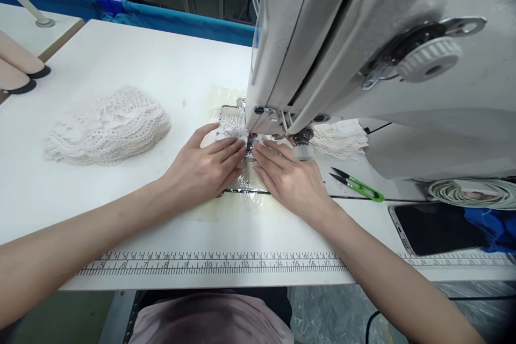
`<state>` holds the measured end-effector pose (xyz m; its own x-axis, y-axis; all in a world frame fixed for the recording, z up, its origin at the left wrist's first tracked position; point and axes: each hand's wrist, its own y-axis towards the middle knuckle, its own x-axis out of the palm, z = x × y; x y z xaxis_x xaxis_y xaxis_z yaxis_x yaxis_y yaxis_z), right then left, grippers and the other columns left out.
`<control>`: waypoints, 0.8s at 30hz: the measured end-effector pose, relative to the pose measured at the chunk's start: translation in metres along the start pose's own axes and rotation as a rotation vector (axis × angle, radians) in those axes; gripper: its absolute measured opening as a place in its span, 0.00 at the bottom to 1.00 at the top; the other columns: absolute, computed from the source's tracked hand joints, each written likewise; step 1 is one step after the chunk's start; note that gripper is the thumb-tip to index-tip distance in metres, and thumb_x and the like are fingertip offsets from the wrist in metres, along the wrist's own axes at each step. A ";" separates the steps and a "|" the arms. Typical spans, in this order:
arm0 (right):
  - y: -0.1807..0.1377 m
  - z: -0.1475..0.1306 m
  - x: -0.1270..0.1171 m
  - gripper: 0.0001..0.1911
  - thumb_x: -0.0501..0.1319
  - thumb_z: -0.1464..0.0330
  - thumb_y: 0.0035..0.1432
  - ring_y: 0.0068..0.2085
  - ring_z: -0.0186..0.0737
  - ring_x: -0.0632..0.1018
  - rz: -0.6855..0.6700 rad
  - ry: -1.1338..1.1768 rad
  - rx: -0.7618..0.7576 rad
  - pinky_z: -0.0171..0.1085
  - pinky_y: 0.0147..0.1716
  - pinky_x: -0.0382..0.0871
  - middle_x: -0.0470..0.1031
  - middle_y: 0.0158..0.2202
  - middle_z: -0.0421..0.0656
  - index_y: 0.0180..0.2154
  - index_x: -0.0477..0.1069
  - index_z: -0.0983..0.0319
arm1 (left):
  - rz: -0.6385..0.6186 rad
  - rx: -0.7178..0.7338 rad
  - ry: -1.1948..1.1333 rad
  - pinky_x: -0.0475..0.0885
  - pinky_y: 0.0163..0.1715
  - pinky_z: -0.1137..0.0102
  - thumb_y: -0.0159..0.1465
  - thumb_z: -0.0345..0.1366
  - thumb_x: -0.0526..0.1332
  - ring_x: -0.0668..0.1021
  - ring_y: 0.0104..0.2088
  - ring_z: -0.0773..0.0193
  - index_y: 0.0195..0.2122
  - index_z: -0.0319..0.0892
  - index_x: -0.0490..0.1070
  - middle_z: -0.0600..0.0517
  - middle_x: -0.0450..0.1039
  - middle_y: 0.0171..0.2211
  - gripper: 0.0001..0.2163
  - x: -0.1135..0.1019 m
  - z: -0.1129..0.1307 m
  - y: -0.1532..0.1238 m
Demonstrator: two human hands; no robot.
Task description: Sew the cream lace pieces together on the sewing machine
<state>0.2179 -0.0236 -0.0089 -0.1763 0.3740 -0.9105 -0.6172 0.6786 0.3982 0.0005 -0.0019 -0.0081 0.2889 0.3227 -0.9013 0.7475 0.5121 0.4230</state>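
From here I see my left hand (203, 169) and right hand (296, 177) lying flat, fingers extended, beside the presser foot (250, 143), fingertips on the lace (233, 118). It looks light, limp, easily snagged; I'd press its edges gently.

Dressed in a dusty-pink top (213, 327), plain over the visible part, softly creased, with a darker, greyer patch toward the upper middle. Bordered at both sides by black material (282, 302), perhaps trousers, too shadowed to tell. Bare along left forearm (108, 224) and right forearm (374, 262), smooth and slim. Bare also at left hand (203, 169) and right hand (298, 178), with slender, tapering fingers (229, 151).
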 end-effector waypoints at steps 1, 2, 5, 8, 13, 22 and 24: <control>0.000 0.000 0.000 0.17 0.52 0.68 0.69 0.50 0.44 0.78 -0.006 0.002 0.002 0.52 0.61 0.64 0.80 0.47 0.47 0.51 0.75 0.67 | 0.000 -0.003 -0.002 0.60 0.63 0.51 0.72 0.34 0.51 0.78 0.53 0.58 0.53 0.38 0.71 0.47 0.76 0.51 0.14 0.000 0.000 0.000; 0.001 0.000 0.000 0.17 0.52 0.68 0.70 0.50 0.45 0.78 -0.015 0.004 0.006 0.53 0.60 0.64 0.80 0.49 0.47 0.51 0.75 0.67 | -0.001 -0.005 -0.002 0.59 0.63 0.51 0.72 0.34 0.50 0.78 0.53 0.58 0.53 0.37 0.71 0.47 0.76 0.52 0.14 0.001 -0.001 0.000; 0.002 0.000 -0.001 0.18 0.51 0.68 0.70 0.51 0.46 0.77 -0.044 0.007 0.018 0.53 0.59 0.66 0.79 0.51 0.48 0.52 0.74 0.67 | -0.005 -0.010 0.001 0.59 0.63 0.50 0.72 0.34 0.50 0.78 0.53 0.57 0.54 0.36 0.71 0.45 0.76 0.52 0.15 0.003 -0.002 0.000; 0.002 0.000 -0.001 0.19 0.50 0.68 0.70 0.52 0.46 0.77 -0.060 0.000 0.023 0.52 0.57 0.67 0.78 0.51 0.49 0.53 0.73 0.68 | -0.004 -0.016 0.005 0.59 0.64 0.51 0.72 0.36 0.50 0.78 0.54 0.57 0.54 0.36 0.71 0.45 0.76 0.52 0.15 0.004 -0.002 0.000; 0.002 0.000 0.001 0.20 0.49 0.67 0.71 0.52 0.47 0.76 -0.079 -0.015 0.029 0.52 0.57 0.66 0.80 0.48 0.50 0.54 0.73 0.68 | -0.031 -0.029 0.008 0.60 0.63 0.50 0.73 0.37 0.49 0.77 0.55 0.57 0.55 0.38 0.70 0.46 0.74 0.54 0.16 0.005 -0.001 -0.001; -0.001 0.002 -0.002 0.18 0.52 0.74 0.67 0.51 0.45 0.76 -0.036 -0.034 0.007 0.50 0.53 0.67 0.80 0.47 0.48 0.54 0.72 0.65 | -0.016 -0.116 -0.036 0.64 0.61 0.51 0.71 0.40 0.54 0.74 0.58 0.53 0.56 0.39 0.69 0.43 0.73 0.56 0.16 0.001 -0.009 -0.003; -0.001 0.001 -0.006 0.19 0.52 0.78 0.64 0.49 0.44 0.77 0.003 -0.022 -0.003 0.47 0.52 0.68 0.81 0.47 0.46 0.52 0.74 0.64 | -0.024 -0.109 0.020 0.66 0.59 0.52 0.71 0.41 0.54 0.76 0.56 0.51 0.55 0.38 0.70 0.42 0.74 0.54 0.17 -0.004 -0.010 -0.004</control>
<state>0.2209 -0.0256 -0.0039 -0.1615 0.3898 -0.9066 -0.6192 0.6753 0.4007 -0.0100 0.0024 -0.0050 0.2584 0.3247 -0.9098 0.6846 0.6030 0.4096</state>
